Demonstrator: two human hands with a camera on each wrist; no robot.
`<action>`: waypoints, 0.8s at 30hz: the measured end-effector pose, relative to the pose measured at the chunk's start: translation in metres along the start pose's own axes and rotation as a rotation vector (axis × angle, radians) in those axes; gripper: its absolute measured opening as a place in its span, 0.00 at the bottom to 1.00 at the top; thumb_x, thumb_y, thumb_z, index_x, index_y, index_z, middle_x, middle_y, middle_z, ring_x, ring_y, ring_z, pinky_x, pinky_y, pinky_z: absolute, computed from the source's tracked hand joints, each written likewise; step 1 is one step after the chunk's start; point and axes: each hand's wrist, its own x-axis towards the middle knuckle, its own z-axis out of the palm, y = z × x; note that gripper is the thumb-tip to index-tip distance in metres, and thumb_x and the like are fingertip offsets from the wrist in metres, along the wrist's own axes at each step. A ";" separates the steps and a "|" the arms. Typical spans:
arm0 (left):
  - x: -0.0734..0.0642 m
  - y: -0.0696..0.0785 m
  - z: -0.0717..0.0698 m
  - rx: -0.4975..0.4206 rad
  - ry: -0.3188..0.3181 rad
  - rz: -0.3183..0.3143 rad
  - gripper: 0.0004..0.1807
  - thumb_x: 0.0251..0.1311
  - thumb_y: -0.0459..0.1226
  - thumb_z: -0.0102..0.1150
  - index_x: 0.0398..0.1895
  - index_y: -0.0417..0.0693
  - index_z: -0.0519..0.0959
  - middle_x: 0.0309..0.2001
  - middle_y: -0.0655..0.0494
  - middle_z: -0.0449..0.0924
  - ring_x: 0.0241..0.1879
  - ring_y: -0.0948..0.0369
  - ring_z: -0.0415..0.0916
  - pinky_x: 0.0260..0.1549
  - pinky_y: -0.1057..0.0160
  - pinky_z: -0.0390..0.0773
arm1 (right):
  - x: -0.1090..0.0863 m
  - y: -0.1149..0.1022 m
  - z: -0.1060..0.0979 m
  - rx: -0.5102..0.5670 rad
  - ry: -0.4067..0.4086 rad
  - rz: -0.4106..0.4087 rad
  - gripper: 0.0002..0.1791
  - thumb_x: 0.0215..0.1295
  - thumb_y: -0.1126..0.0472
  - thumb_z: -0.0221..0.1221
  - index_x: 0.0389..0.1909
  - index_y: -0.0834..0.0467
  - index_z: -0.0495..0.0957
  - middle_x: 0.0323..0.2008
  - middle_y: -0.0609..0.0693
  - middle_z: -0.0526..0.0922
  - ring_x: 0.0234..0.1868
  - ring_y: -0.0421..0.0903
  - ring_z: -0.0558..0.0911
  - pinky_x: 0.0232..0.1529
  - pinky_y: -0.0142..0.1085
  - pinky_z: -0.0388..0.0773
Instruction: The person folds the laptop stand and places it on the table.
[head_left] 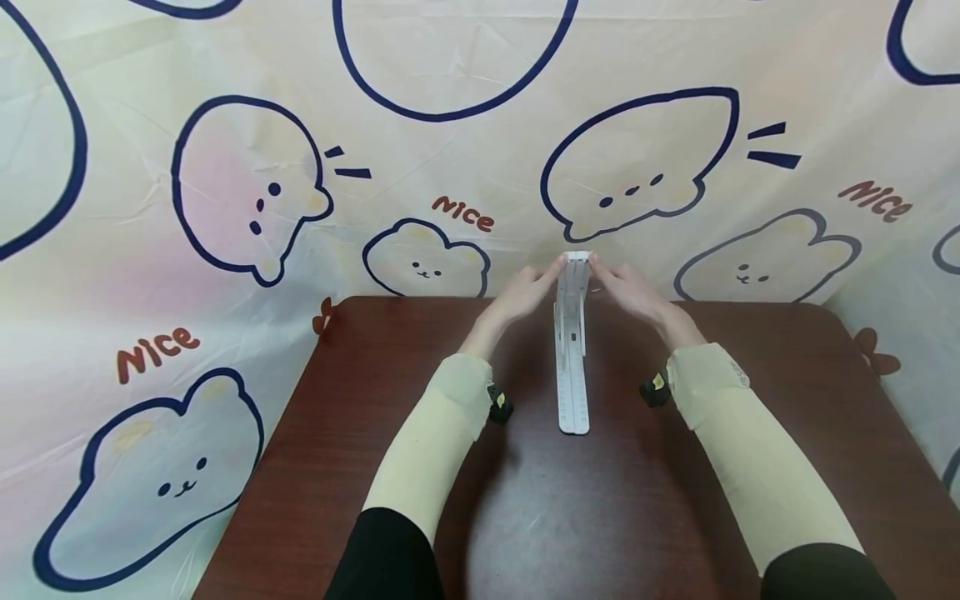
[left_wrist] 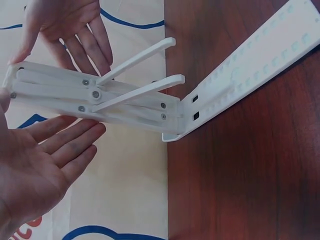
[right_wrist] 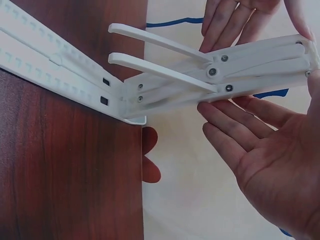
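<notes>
A white folding stand stands near the far edge of the table. Its long notched base strip lies on the wood, and the hinged upper section is raised from it. Two slim prongs stick out from that section. At the raised end, my left hand pinches the left side, thumb on the near face and fingers stretched along the back. My right hand pinches the right corner the same way. Both palms show in the wrist views; some fingertips are hidden behind the stand.
The brown wooden table ends just behind the stand. Beyond it hangs a pale cloth printed with cartoon outlines. Small black devices are worn at both wrists.
</notes>
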 end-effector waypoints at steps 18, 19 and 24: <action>-0.018 -0.036 0.024 -0.025 0.109 0.108 0.34 0.86 0.57 0.47 0.82 0.45 0.71 0.80 0.44 0.74 0.82 0.45 0.69 0.81 0.41 0.69 | -0.020 0.040 0.016 -0.004 0.077 0.003 0.39 0.89 0.37 0.46 0.80 0.64 0.69 0.71 0.69 0.81 0.76 0.70 0.77 0.80 0.70 0.66; -0.019 -0.039 0.026 -0.018 0.126 0.103 0.32 0.86 0.54 0.50 0.80 0.44 0.73 0.78 0.43 0.76 0.81 0.45 0.71 0.80 0.41 0.71 | -0.021 0.044 0.018 -0.021 0.076 0.004 0.36 0.88 0.40 0.50 0.78 0.65 0.72 0.68 0.69 0.84 0.74 0.70 0.79 0.78 0.69 0.70; -0.021 -0.049 0.033 -0.029 0.124 0.071 0.25 0.83 0.45 0.58 0.72 0.40 0.80 0.71 0.40 0.83 0.73 0.43 0.80 0.73 0.41 0.79 | -0.024 0.058 0.028 -0.053 0.077 0.023 0.26 0.83 0.49 0.62 0.68 0.64 0.83 0.61 0.65 0.90 0.67 0.66 0.85 0.73 0.67 0.76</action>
